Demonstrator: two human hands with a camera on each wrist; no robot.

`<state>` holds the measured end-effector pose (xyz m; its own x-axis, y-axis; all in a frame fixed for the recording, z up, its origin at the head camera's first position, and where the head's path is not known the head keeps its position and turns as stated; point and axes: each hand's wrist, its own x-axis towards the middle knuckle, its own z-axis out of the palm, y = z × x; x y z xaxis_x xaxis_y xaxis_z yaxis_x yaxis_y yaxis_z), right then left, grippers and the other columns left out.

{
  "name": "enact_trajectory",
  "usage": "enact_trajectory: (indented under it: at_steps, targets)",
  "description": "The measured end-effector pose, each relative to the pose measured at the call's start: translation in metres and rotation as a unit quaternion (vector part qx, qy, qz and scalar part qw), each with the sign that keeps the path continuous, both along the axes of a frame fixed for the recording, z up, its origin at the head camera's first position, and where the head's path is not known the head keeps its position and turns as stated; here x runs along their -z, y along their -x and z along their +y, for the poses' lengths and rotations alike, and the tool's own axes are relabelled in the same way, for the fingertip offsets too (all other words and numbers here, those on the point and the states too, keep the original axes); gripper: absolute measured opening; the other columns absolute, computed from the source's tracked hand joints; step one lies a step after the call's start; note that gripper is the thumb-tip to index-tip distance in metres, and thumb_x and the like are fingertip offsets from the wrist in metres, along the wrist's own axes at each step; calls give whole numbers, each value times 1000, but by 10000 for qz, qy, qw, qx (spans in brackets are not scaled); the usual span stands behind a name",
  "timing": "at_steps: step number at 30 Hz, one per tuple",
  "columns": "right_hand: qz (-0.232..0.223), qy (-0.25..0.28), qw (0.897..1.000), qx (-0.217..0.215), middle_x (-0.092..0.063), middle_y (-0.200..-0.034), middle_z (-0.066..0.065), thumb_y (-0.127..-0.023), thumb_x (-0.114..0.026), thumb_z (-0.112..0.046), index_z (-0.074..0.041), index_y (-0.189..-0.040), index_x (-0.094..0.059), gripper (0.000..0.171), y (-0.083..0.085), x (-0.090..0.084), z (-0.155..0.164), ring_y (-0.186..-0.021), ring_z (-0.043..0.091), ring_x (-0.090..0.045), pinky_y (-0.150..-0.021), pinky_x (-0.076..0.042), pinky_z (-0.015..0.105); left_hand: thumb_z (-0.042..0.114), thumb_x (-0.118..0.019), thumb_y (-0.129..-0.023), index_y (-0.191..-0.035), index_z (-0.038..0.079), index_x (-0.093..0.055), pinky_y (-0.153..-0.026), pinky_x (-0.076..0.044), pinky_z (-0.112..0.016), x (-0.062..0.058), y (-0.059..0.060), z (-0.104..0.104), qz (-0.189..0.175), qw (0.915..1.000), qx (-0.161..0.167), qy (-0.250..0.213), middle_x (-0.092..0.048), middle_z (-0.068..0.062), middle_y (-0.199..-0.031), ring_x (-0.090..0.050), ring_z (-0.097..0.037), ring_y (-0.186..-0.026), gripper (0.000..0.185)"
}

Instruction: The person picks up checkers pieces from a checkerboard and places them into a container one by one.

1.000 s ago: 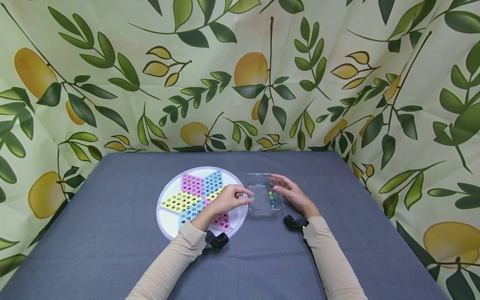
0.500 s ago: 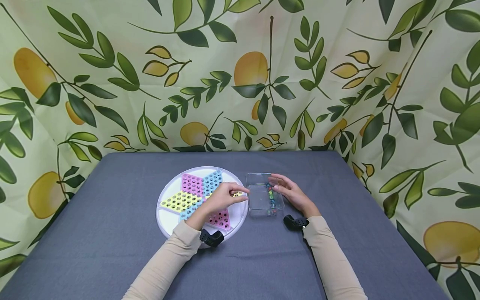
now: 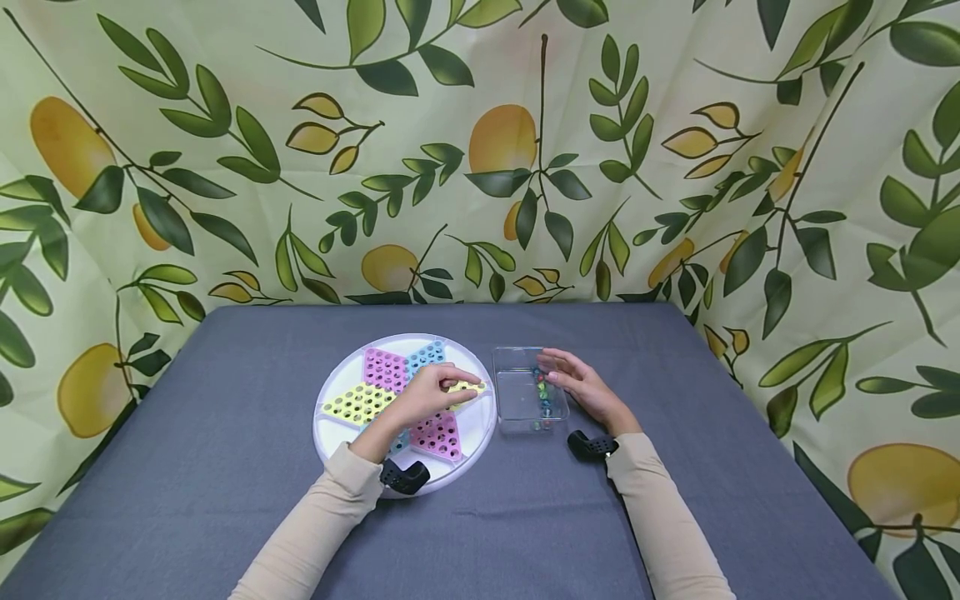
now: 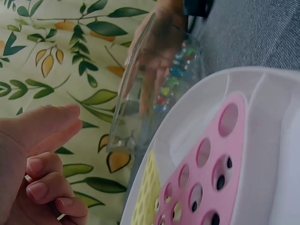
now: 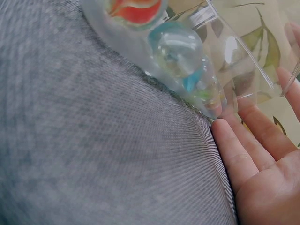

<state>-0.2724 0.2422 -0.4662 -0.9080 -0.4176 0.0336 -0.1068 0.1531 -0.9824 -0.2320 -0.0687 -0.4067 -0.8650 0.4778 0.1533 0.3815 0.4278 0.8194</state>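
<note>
My left hand (image 3: 433, 391) hovers with fingers curled over the yellow point of the star board (image 3: 405, 412) at centre frame — whether it pinches a marble I cannot tell — while my right hand (image 3: 583, 389) rests relaxed, fingers straight, against the clear marble box (image 3: 519, 392) just right of it.

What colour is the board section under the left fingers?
Yellow: the left fingers sit over the yellow point of the board, clearest in the head view.
</note>
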Motion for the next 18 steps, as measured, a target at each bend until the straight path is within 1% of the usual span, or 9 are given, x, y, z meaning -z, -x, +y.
enact_trajectory:
  at_steps: [2,10,12,14,16,18]
  targets:
    - [13,8,10000,-7,-32,-154,25,-99,-52,-17,-4,-149,-29,57,0,0,0,-143,42,-31,-117,-23,57,17,-71,-86,-108,3,-72,-57,-29,-17,0,0,-3,-15,10000,-59,30,-35,3,-68,-33,-7,-64,26]
    - [81,-19,10000,-15,-32,-153,26,-99,-52,-17,-4,-149,-29,56,0,1,0,-143,43,-31,-117,-22,57,19,-70,-87,-111,4,-71,-56,-30,-18,0,0,-19,-212,9993,-220,199,-34,3,-66,-32,-8,-62,29]
    - [94,-30,10000,-11,-32,-153,26,-99,-52,-18,-4,-149,-29,56,0,0,0,-143,43,-32,-117,-28,49,19,-69,-87,-112,3,-71,-55,-30,-19,-1,0,-22,-232,9991,-261,221,-34,3,-66,-32,-9,-61,29]
    - [102,-8,9999,-21,-32,-153,26,-99,-52,-18,-4,-149,-29,56,0,1,0,-143,43,-31,-114,-35,35,20,-70,-87,-112,4,-71,-56,-31,-19,-2,-1,-25,-250,9990,-304,228,-34,3,-66,-32,-9,-62,29]
    - [104,64,9999,-46,-32,-153,27,-99,-52,-17,-2,-148,-29,57,0,1,0,-142,44,-31,-106,-39,20,20,-70,-87,-112,5,-71,-56,-32,-19,-2,-1,-28,-207,9989,-334,249,-33,4,-66,-32,-10,-62,29]
    - [112,149,9998,-76,-31,-153,28,-99,-52,-16,-1,-148,-28,57,0,1,0,-142,45,-30,-99,-39,11,20,-70,-87,-112,4,-71,-57,-32,-20,-3,-1,-31,-161,9989,-349,276,-32,3,-65,-32,-10,-62,29]
